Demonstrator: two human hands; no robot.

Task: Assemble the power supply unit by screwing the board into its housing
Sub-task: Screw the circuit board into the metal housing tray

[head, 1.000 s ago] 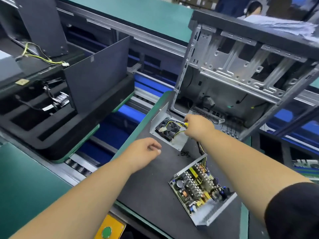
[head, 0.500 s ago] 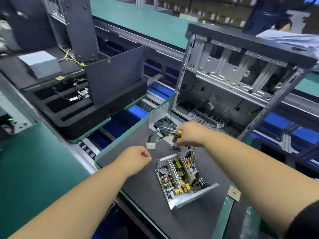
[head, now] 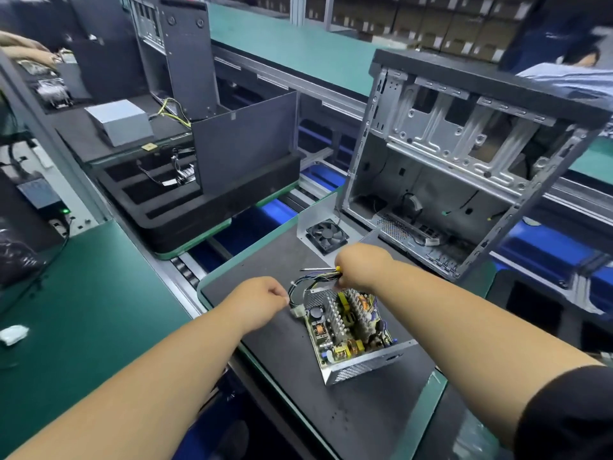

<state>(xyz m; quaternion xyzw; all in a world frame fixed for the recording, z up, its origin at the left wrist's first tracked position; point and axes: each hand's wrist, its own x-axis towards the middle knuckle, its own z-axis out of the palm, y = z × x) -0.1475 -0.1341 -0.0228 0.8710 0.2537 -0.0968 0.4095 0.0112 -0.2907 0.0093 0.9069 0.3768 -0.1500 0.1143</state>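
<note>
The green circuit board [head: 345, 322] sits in its open silver metal housing [head: 366, 366] on the dark mat [head: 265, 260], seemingly unscrewed. The right hand [head: 360, 265] grips the wire bundle [head: 318, 278] and a yellow-handled screwdriver [head: 320, 269]; the left hand [head: 262, 298] is curled, pinching near the white connector [head: 297, 312]. Next, I judge: clear the wires, then drive screws.

Bare mat [head: 265, 260] left of board [head: 345, 323]
</note>
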